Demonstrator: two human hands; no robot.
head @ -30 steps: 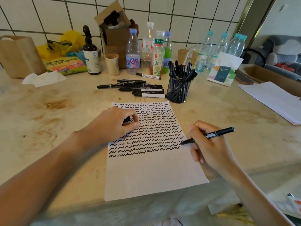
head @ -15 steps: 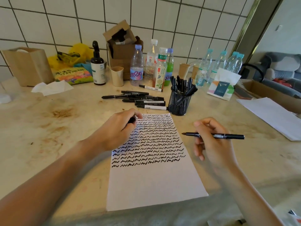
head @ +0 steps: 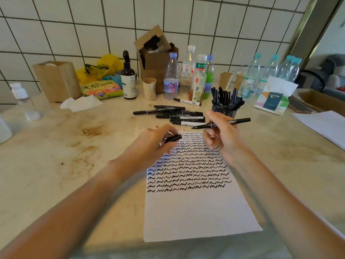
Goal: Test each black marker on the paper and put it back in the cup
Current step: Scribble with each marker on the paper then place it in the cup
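Black ink squiggles run in close rows over the upper half of the white paper (head: 196, 208), a flat rectangular sheet lying on the mottled beige stone counter (head: 56, 165); its lower half is blank. Counter surface is glossy, with rusty brown stains to the left.

Right hand (head: 222, 135) pinches a slim black marker (head: 222, 123) between thumb and fingertips, held above the far edge of the sheet. Long axis close to horizontal, slightly tilted: uncapped tip points left, toward the other hand, rear end points right and a little up. Left hand (head: 155, 141) is curled round a short black cap (head: 174, 137), whose open end cannot be made out; it pokes out to the right, near the marker tip but apart from it. The two hands are close together, not touching.

Black wire-mesh cup (head: 224, 109), cylindrical, stands just behind the right hand and holds a bunch of black markers upright, splaying outward. Loose black markers (head: 175, 115) lie in a rough pile on the counter to its left, mostly lengthwise left to right.

Against the white tiled wall: several clear plastic bottles (head: 170, 79), a dark pump bottle (head: 128, 81), paper cups, an open cardboard box (head: 155, 58), and a brown paper bag (head: 56, 81). Crumpled white tissue (head: 82, 103) lies in front of the bag.
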